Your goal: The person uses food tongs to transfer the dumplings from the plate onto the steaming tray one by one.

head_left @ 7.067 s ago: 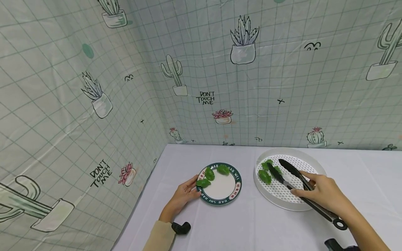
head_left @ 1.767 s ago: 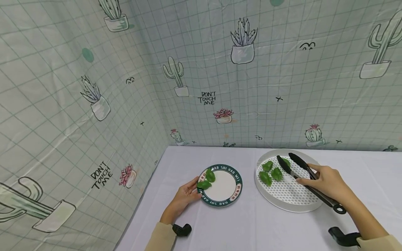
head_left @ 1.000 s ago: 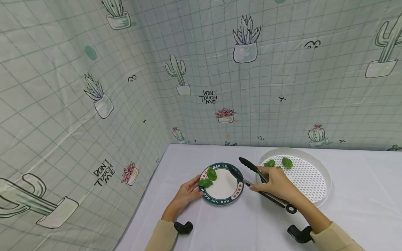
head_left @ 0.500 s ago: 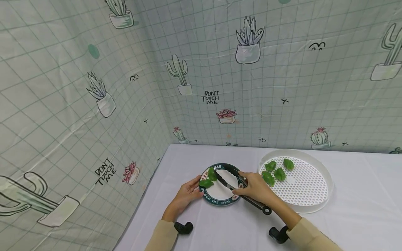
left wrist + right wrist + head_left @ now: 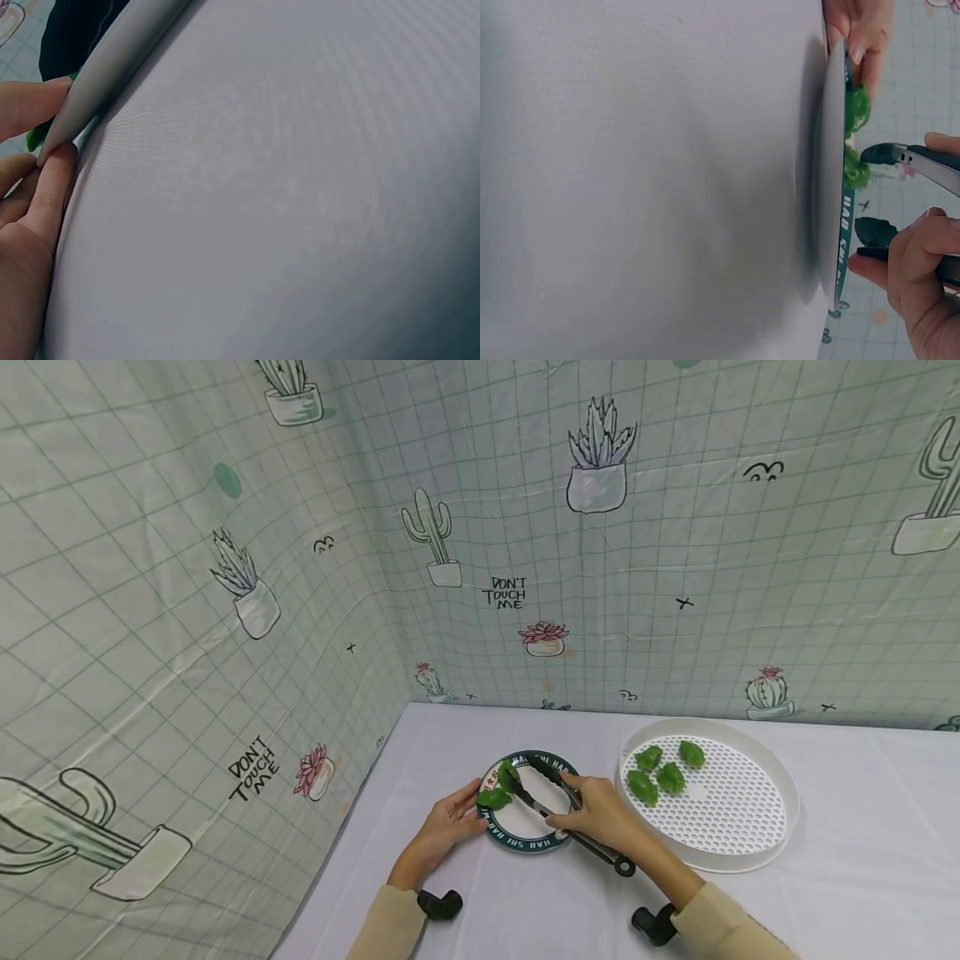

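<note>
The right hand (image 5: 602, 814) grips black tongs (image 5: 596, 849), one tip partly covering a green vegetable piece (image 5: 506, 776) on the plate (image 5: 525, 820); contact is unclear. The left hand's (image 5: 444, 829) fingers pinch the rim.

We have bare tabletop (image 5: 543, 914) toward the front, between the left wrist camera (image 5: 441, 905) and the right wrist camera (image 5: 654, 926), and more near its right edge, beyond the tray (image 5: 792, 814). The right hand (image 5: 600, 814) and tongs (image 5: 596, 850) block the plate (image 5: 517, 843) from the front right; the left hand (image 5: 444, 828) guards its left rim. Behind the right hand, we could pass between plate and tray toward the back edge, where the printed cloth (image 5: 645, 568) rises. Four green pieces (image 5: 670, 778) crowd the tray's left half, leaving its right half free
</note>
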{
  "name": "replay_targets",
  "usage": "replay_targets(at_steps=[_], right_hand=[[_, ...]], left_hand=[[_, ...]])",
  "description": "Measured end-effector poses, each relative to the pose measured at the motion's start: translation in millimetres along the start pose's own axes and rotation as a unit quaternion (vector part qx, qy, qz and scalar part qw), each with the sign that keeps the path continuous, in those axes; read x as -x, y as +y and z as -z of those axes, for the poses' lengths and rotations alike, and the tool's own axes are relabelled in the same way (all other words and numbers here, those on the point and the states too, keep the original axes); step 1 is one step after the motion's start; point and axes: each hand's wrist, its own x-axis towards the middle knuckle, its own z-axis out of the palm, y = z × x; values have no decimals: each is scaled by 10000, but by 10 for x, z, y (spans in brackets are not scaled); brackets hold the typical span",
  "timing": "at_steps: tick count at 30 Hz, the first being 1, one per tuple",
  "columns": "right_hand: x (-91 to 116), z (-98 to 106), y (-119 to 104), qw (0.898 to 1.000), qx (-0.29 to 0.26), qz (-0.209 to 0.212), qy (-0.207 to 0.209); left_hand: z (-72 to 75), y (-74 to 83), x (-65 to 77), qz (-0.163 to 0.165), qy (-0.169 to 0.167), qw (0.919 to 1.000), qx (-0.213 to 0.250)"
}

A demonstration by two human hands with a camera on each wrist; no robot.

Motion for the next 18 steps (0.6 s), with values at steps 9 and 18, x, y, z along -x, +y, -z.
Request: replay_targets(at_steps=[9, 18], right_hand=[[-21, -65, -20, 9997, 140, 123, -157], [-8, -121, -33, 9991, 4, 161, -398]], left_hand=[[0, 2, 4, -47, -22, 10000, -77], [3, 1, 0, -88, -72, 9999, -30]])
